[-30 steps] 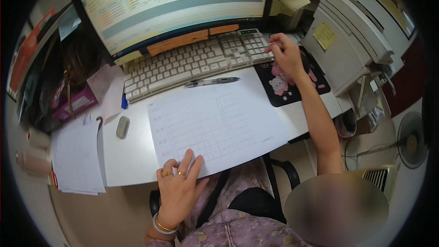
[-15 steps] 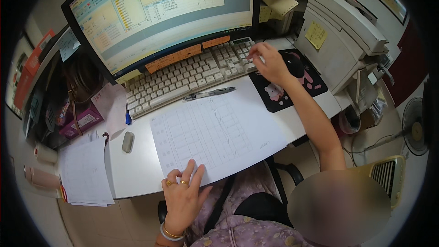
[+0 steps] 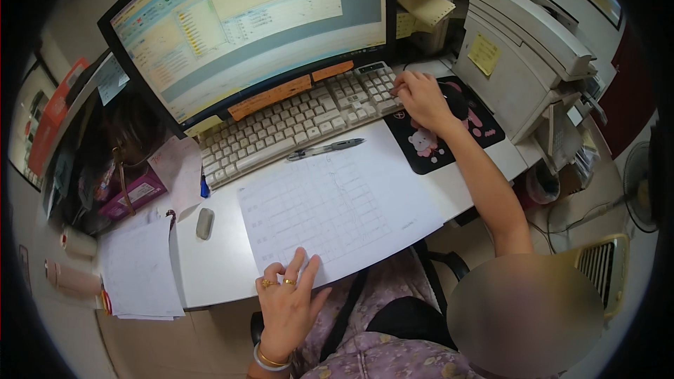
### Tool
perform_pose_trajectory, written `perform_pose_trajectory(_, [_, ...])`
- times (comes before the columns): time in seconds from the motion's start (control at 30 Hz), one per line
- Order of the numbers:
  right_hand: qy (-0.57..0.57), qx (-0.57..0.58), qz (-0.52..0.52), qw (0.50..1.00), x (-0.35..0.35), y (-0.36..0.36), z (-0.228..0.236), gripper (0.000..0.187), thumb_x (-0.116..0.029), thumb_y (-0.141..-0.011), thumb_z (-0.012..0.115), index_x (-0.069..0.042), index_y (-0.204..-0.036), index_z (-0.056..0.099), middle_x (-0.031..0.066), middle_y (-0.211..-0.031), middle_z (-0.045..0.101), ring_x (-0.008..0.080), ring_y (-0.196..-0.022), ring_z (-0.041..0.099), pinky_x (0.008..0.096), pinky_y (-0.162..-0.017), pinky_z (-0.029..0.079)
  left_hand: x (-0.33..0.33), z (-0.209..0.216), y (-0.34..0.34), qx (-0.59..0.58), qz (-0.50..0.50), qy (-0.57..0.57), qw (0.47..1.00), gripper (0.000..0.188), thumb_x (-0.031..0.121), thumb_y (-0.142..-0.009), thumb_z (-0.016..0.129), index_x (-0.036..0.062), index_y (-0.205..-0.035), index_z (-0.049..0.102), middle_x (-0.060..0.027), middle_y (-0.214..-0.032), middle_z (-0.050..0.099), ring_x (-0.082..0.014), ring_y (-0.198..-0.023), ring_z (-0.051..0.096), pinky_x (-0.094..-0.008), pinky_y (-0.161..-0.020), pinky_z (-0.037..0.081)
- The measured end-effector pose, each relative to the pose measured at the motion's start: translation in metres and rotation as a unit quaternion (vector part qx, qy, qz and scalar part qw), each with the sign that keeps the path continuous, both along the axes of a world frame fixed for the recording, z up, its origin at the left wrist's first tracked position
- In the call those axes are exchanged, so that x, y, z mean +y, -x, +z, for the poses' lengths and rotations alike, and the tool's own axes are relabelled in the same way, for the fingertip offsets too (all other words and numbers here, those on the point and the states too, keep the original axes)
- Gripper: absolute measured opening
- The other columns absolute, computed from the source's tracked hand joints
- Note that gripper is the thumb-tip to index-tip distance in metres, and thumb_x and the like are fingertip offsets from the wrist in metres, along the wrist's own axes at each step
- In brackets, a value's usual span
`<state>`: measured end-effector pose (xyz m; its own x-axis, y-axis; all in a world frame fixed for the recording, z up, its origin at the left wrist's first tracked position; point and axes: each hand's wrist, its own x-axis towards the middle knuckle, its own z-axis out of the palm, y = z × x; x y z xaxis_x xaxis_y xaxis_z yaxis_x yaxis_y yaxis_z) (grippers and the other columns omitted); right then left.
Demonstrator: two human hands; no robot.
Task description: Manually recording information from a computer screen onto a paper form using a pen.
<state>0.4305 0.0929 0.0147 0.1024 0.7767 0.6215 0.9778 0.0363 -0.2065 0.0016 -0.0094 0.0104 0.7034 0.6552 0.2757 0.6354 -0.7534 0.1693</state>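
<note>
My left hand (image 3: 286, 303), with gold rings and bangles, rests its spread fingertips on the lower left edge of a large white sheet with a printed grid (image 3: 330, 203). My right hand (image 3: 425, 102) is at the right end of a worn off-white keyboard (image 3: 288, 121). Its bent fingers are over the number keys and hold nothing; whether a key is pressed I cannot tell. A grey pen (image 3: 325, 149) lies along the sheet's top edge, just below the keyboard. Close to my right hand is a black mouse (image 3: 456, 103) on a dark mouse pad with a bear print (image 3: 428, 149).
Behind the keyboard stands a lit monitor (image 3: 267, 35) with orange paper strips. A grey eraser-like block (image 3: 204, 224) and stacked papers (image 3: 140, 267) lie left, near pink and white cylinders. At the right are a printer (image 3: 516, 63) and a fan (image 3: 640, 186).
My right hand has lowered onto the keyboard's right end, its fingers less raised. My left hand stays on the sheet's edge. The whole view has shifted slightly.
</note>
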Motion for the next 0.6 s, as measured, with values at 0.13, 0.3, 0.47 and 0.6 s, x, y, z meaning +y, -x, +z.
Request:
perform_pose_trajectory(0.13, [-0.045,0.087,-0.039,0.994,-0.005,-0.016,0.003,0.021,-0.019,-0.085,0.058,-0.006,-0.102,0.058,0.0144,-0.091,0.064,0.0348,-0.093,0.060,0.0494,-0.086,0.045,0.002,-0.006,0.001,-0.003,-0.010,-0.009,1.000,0.058,0.029,-0.071,0.081,0.0149,-0.124,0.061,-0.0051,-0.131,0.056,-0.0291,-0.099,0.051,-0.0413,-0.080,0.039])
perform_pose_trajectory(0.3, [0.113,-0.041,-0.195,0.973,-0.034,-0.037,0.010,0.049,-0.023,-0.080,0.066,-0.014,-0.127,0.053,0.0209,-0.113,0.058,0.0403,-0.108,0.054,0.0457,-0.089,0.048,0.001,-0.003,0.004,-0.013,0.004,-0.008,1.000,0.059,0.028,-0.068,0.083,0.0148,-0.122,0.063,-0.0075,-0.130,0.058,-0.0313,-0.099,0.051,-0.0412,-0.082,0.041])
perform_pose_trajectory(0.47, [0.108,-0.009,-0.150,0.983,-0.062,-0.059,-0.012,0.052,-0.025,-0.080,0.067,-0.018,-0.130,0.055,0.0206,-0.120,0.056,0.0405,-0.113,0.054,0.0446,-0.093,0.047,0.002,-0.004,0.005,-0.005,-0.012,-0.001,1.000,0.059,0.031,-0.071,0.079,0.0153,-0.125,0.060,-0.0051,-0.132,0.055,-0.0267,-0.100,0.051,-0.0407,-0.080,0.037])
perform_pose_trajectory(0.6, [0.029,0.031,-0.136,0.990,-0.063,-0.054,-0.022,0.045,-0.025,-0.080,0.067,-0.016,-0.124,0.060,0.0184,-0.123,0.055,0.0384,-0.110,0.057,0.0436,-0.094,0.047,0.002,-0.002,0.006,0.002,-0.004,0.008,1.000,0.059,0.030,-0.072,0.079,0.0157,-0.125,0.059,-0.0053,-0.132,0.054,-0.0265,-0.101,0.050,-0.0407,-0.079,0.037])
